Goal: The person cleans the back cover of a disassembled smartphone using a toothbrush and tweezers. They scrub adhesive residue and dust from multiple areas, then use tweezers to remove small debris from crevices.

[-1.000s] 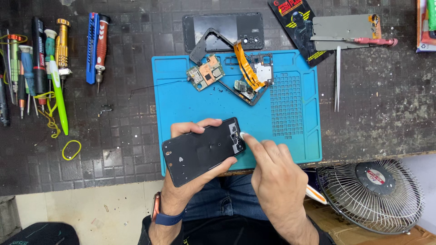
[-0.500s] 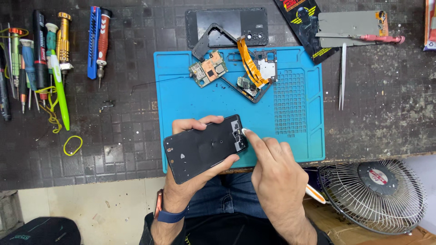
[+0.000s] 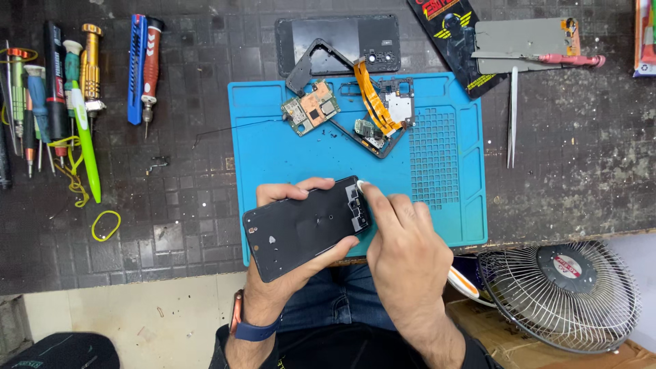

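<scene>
My left hand (image 3: 280, 273) holds a black opened phone frame (image 3: 304, 229) from below, fingers curled over its top edge, above the near edge of a blue work mat (image 3: 273, 157). The right hand (image 3: 403, 246) rests beside the frame's right end, its forefinger tip pressing at the frame's upper right corner. Loose phone parts lie at the mat's far side: a small circuit board (image 3: 311, 109), an orange flex cable (image 3: 372, 102) and a dark bracket with a metal shield (image 3: 396, 102).
Screwdrivers and a blue cutter (image 3: 137, 68) line the far left of the dark bench. A black back cover (image 3: 338, 44) lies beyond the mat. Tweezers (image 3: 512, 116) and a grey plate (image 3: 523, 44) lie right. A small fan (image 3: 564, 297) sits lower right. A yellow rubber band (image 3: 106, 225) lies left.
The view has shifted slightly. Both hands stay on the phone frame; the right forefinger remains at its upper right corner with hardly any movement.
</scene>
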